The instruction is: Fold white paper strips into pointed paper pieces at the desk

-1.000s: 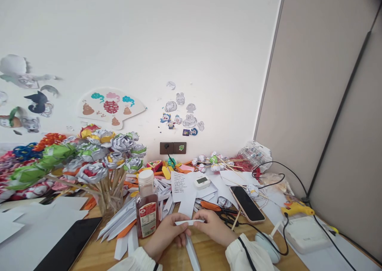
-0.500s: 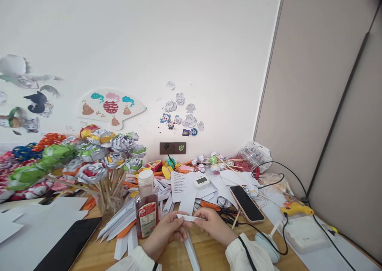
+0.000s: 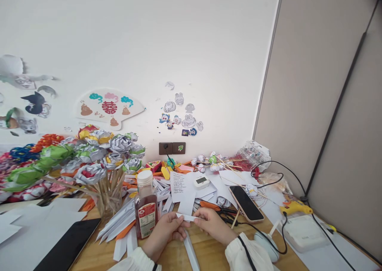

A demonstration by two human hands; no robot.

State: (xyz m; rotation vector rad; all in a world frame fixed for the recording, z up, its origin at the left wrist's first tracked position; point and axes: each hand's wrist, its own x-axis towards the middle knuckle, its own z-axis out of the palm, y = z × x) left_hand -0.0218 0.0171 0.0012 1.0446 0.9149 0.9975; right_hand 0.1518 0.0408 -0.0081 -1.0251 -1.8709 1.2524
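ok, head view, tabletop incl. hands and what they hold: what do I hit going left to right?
Black slab → bottle → left hand → paper strip → right hand → phone → glue gun.

A white wall (image 3: 221, 48) stands behind the wooden desk (image 3: 214, 248). 2 dark sockets (image 3: 175, 148) are mounted side by side, low on the wall. Stickers (image 3: 188, 121) are fixed above; a fan-shaped cutout (image 3: 109, 108) is at left. A grey panel (image 3: 310, 72) adjoins at right. Light is soft.
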